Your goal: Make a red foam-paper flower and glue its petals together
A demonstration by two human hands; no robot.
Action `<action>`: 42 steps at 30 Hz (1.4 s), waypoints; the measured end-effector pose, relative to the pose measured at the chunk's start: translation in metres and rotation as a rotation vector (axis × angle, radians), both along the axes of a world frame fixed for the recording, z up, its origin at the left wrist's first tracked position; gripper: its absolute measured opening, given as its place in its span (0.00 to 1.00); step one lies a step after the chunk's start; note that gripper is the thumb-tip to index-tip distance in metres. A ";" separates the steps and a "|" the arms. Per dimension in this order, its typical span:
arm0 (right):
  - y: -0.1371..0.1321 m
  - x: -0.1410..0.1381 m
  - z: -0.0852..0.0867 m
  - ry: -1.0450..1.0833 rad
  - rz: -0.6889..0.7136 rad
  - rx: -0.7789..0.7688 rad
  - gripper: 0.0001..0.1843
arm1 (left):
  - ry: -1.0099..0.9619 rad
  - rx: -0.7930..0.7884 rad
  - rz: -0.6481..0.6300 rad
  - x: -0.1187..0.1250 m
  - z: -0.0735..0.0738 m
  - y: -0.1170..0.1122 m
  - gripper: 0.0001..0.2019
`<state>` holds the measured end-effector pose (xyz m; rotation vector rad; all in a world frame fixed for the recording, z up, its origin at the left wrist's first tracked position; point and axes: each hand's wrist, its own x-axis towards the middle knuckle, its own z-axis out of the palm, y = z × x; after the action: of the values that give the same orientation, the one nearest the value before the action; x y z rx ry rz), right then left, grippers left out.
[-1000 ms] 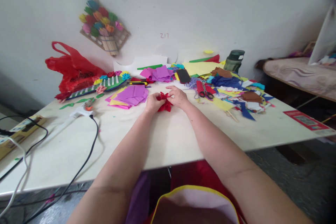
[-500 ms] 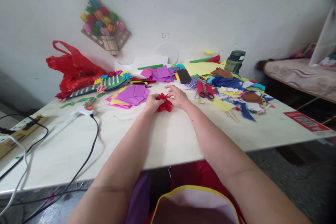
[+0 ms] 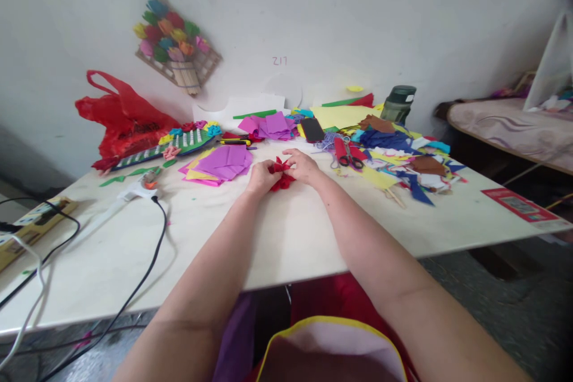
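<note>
Between my two hands is a red paper flower [image 3: 282, 182], just above the middle of the table. My left hand [image 3: 263, 177] has its thumb and fingers closed on the flower's left side. On the other side, my right hand [image 3: 302, 167] pinches the upper right petals with thumb and fingertips. My fingers cover part of the flower. Purple paper sheets [image 3: 228, 161] lie in a stack left of my left hand, with yellow and pink sheets under them. To the right of my right hand rest scissors [image 3: 348, 158] with dark handles.
A hot glue gun [image 3: 145, 186] with a black cord lies at the left, near a power strip [image 3: 38, 227]. Cut paper scraps [image 3: 403, 161] cover the right side. A phone [image 3: 313, 130], a red plastic bag [image 3: 120, 119] and a green bottle [image 3: 398, 104] stand or lie farther back.
My right fingers have curled in closer to the flower's petals. The flower has turned or been squeezed slightly, and less of its lower petals shows.
</note>
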<state>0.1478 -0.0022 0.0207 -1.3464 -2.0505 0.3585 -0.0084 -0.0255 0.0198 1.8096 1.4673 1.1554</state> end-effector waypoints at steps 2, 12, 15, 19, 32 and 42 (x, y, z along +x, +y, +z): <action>-0.001 0.000 0.002 0.020 0.000 -0.017 0.06 | 0.009 0.001 -0.013 0.000 0.001 0.000 0.06; -0.004 -0.005 0.002 -0.041 -0.052 0.015 0.07 | -0.034 -0.028 0.009 0.003 -0.001 0.001 0.06; -0.007 -0.007 0.003 -0.116 -0.030 0.113 0.08 | -0.135 -0.075 0.013 0.003 -0.005 0.004 0.07; -0.013 -0.010 0.008 -0.207 0.060 0.237 0.11 | -0.291 -0.159 0.005 0.001 -0.008 0.007 0.08; -0.009 -0.013 0.001 -0.110 -0.017 0.206 0.08 | -0.487 -0.208 -0.074 -0.005 -0.009 0.005 0.13; 0.007 0.000 -0.001 0.115 0.028 -0.038 0.11 | -0.361 -0.171 -0.151 -0.009 -0.013 0.007 0.15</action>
<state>0.1481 0.0044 0.0199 -1.2896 -1.9784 0.4781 -0.0176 -0.0180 0.0073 1.4769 1.1631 1.1689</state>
